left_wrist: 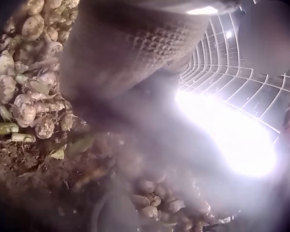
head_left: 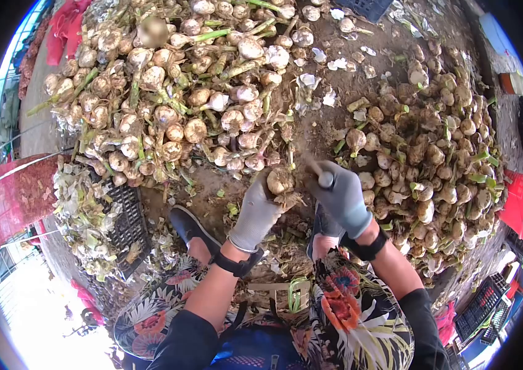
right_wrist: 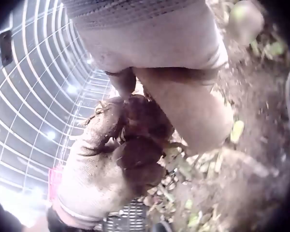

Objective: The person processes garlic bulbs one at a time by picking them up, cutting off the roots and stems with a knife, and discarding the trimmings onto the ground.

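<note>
My gloved left hand (head_left: 254, 213) grips a garlic bulb (head_left: 280, 180) with roots hanging from it, between the two heaps in the head view. Just to its right, my gloved right hand (head_left: 343, 200) is curled round a tool (head_left: 325, 179) whose pale, round handle end shows; its far part is blurred. In the right wrist view, the soiled fingers of the left glove (right_wrist: 96, 169) lie close below the right glove (right_wrist: 150, 38). The left glove (left_wrist: 130, 48) fills the upper middle of the left wrist view, which hides the bulb.
Garlic with long stalks (head_left: 169, 117) is heaped at left, and trimmed bulbs (head_left: 425, 166) are heaped at right. Cut leaves (head_left: 82, 216) cover much of a black crate (head_left: 129, 222). Shoes and floral-clad legs are below the hands; a red bag (head_left: 517, 203) stands at far right.
</note>
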Demonstrator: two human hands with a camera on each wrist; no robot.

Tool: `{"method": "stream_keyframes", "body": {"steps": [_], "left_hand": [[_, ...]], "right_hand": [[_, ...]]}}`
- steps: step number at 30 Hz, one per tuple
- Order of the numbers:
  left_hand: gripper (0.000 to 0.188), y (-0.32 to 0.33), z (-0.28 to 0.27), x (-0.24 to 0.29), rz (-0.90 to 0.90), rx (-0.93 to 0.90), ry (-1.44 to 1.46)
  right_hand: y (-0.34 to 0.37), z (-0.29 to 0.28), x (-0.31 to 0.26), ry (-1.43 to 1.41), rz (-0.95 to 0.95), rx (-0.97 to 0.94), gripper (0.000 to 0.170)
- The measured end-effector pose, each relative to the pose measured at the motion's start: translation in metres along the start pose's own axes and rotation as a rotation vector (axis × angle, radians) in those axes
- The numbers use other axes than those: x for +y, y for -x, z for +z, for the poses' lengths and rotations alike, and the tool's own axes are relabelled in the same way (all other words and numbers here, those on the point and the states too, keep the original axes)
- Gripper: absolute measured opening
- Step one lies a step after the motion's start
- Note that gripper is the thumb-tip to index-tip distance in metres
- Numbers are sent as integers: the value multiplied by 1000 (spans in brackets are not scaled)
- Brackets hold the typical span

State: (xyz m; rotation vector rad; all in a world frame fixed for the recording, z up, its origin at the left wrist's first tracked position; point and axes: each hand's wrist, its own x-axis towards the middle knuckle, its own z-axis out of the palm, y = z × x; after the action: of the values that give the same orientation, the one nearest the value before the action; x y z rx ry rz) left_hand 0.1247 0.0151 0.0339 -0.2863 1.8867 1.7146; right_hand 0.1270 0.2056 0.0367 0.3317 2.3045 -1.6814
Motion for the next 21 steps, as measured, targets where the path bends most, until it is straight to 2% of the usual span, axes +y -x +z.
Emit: {"method": "stream_keyframes", "body": {"steps": [1,2,3,4,5,6,7,9,13,14,15,16,17,18,19,20,21], "left_hand": [[51,-1,-2,3,-61,-4,-27],[51,-4,-12,-3,539,-49,-603],[51,-5,-15,-18,540,-57,-599],[53,-2,-17,-37,472,-48,-629],[55,0,-15,-36,402,-38,-662],[63,1,-13,-32,355,-15,-523],[63,4,-13,-32,353,-17,-524],[71,8,-11,-31,102,-54,-1],[78,11,-14,-33,174,-79,47],[76,12,-10,-25,136,-61,255],[74,16,-8,-16,93,-43,462],[74,20,-6,-3,89,-43,462],[69,21,-4,13,132,-121,160],[65,20,-5,23,174,-189,-145],[65,22,-7,25,170,-177,-148],[62,21,-6,27,200,-148,-216],[60,15,-4,30,244,-119,-283]], "right_hand": [[6,-1,4,2,4,2,17],[11,-3,10,300,-165,-47,17],[15,-5,14,599,-331,-96,17],[18,-3,14,696,-351,-144,22],[19,-3,12,695,-345,-143,22],[19,-3,8,691,-353,-118,22],[20,-3,6,689,-361,-94,23],[20,-2,13,687,-329,-110,23],[22,0,19,638,-335,-116,22],[20,0,22,638,-335,-116,22],[19,0,27,627,-229,-133,22],[19,-2,34,616,-123,-149,21],[16,-10,49,579,95,-83,21],[17,-21,55,643,120,-85,21],[21,-25,58,703,142,-101,21],[28,-22,62,639,46,-1,22],[26,-19,68,644,36,10,22]]}}
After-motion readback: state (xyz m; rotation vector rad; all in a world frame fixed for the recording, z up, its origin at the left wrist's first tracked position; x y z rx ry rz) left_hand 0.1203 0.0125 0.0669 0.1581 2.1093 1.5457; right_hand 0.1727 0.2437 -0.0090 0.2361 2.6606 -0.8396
